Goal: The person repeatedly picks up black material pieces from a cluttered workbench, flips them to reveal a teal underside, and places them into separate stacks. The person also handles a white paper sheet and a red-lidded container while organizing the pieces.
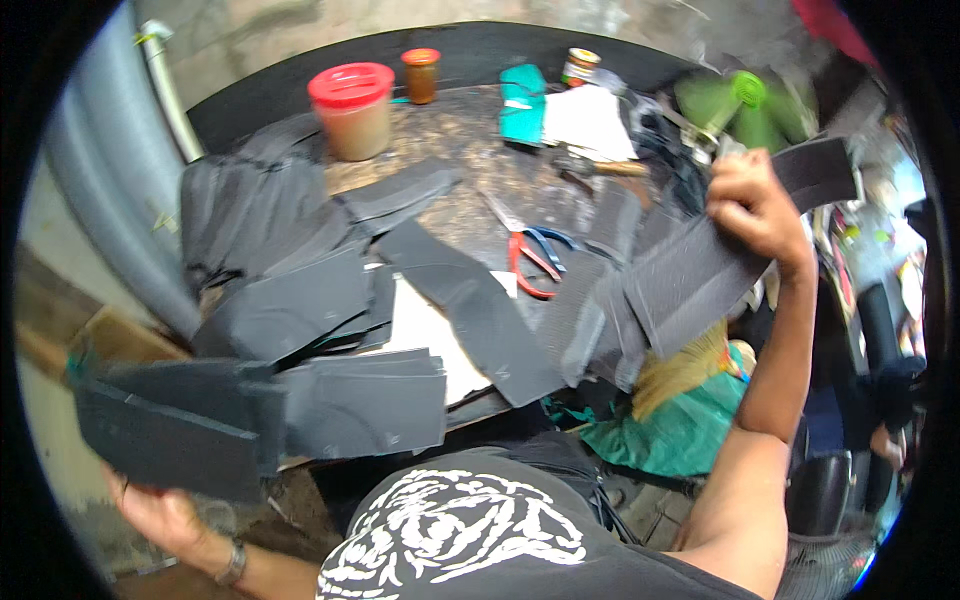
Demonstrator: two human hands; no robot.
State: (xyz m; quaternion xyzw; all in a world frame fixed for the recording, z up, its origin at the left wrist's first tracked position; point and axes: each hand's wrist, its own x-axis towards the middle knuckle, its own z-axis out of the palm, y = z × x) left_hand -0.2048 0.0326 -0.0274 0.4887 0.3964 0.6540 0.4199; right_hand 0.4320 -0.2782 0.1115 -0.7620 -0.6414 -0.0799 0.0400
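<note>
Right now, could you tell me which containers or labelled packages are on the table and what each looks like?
Plastic jar: back left of the table, round, translucent tan, red lid.
Small jar: just right of it, amber, orange lid.
Tin: back centre-right, round, pale paper label with a dark band.
No screens or signs show.

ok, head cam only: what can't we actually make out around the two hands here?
- Left hand: fingers hidden under the dark stack it holds; piece count unclear.
- Right hand: grips a dark strip, motion-blurred; its far end runs toward the frame rim.
- Green fan: blurred.
- Scissors: blades partly under dark pieces.
</note>
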